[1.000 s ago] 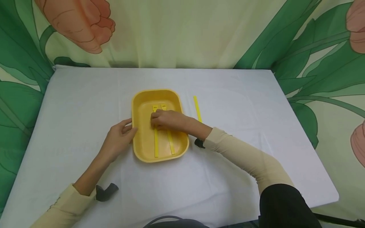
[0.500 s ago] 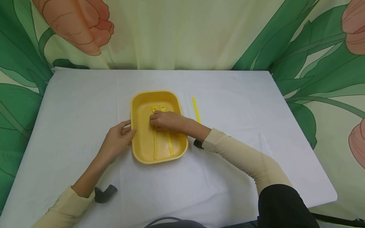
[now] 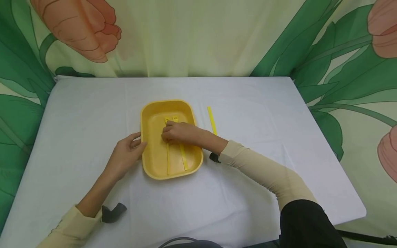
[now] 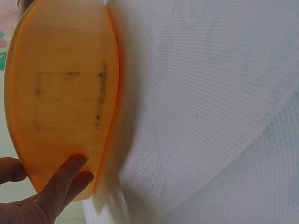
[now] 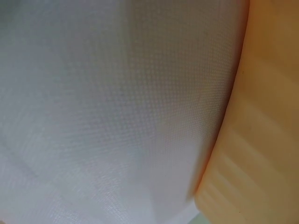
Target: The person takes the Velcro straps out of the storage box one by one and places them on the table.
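A yellow tray (image 3: 152, 155) stands on the table. My left hand (image 3: 126, 153) grips its left side, the thumb at the rim and fingers on the outer wall (image 4: 65, 102) in the left wrist view. Inside the tray lie two narrow yellow strips with slotted heads at the far end. Over the tray's middle my right hand (image 3: 180, 133), fingers curled, pinches the left strip (image 3: 168, 162), whose middle it hides. The right strip (image 3: 184, 159) passes under that hand. The right wrist view shows only the tray's outer wall (image 5: 261, 121) and the cloth.
Another yellow strip (image 3: 211, 119) lies on the white tablecloth (image 3: 254, 113) right of the tray, its near end hidden by my right forearm. Dark wrist-worn pieces hang at both cuffs. A patterned curtain (image 3: 198, 38) borders the table's far edge.
The left strip has turned from lying flat to showing its narrow edge at the near end. My right hand has barely moved. The whole head view has shifted slightly.
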A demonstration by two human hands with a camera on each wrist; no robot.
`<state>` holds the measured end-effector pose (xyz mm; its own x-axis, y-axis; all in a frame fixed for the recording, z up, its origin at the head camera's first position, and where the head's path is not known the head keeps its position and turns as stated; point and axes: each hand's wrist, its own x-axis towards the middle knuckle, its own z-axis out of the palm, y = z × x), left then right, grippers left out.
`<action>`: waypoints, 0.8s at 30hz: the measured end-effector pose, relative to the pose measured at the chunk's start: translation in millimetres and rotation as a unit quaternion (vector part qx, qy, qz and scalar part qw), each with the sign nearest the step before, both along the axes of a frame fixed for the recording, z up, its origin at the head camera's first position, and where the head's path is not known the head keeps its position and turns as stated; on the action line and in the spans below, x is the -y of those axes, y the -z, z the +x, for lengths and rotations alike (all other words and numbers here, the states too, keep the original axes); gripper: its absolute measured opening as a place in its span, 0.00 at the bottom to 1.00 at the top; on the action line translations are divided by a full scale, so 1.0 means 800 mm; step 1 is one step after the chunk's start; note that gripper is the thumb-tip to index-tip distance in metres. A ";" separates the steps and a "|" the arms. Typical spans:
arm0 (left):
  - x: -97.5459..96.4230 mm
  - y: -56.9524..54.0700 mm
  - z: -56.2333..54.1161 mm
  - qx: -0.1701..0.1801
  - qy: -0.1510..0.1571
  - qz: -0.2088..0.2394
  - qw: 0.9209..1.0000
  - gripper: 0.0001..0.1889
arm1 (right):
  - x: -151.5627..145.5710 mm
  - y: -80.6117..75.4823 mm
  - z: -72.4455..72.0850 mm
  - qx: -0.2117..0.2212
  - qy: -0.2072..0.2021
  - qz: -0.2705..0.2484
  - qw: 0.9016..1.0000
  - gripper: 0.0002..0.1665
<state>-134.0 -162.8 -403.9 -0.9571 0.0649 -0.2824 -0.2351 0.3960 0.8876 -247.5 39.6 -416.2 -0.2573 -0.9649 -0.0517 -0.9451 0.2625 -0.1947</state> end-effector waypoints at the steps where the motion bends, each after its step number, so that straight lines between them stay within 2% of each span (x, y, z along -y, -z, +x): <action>1: 0.000 0.001 0.000 0.000 0.000 0.001 1.000 0.30 | 0.001 0.000 0.000 -0.003 0.002 0.001 1.000 0.05; 14: 0.000 -0.003 0.003 -0.007 0.002 0.026 1.000 0.30 | 0.000 0.001 0.004 -0.034 0.003 -0.001 0.999 0.06; 24: 0.001 -0.002 0.003 -0.006 0.001 0.035 0.999 0.31 | 0.004 -0.008 0.008 -0.010 -0.021 -0.033 0.999 0.07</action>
<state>-131.5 -163.5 -401.9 -0.9603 0.0858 -0.2655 -0.2233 0.3340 0.9157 -240.8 36.7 -409.6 -0.2172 -0.9760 0.0180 -0.9589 0.2099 -0.1910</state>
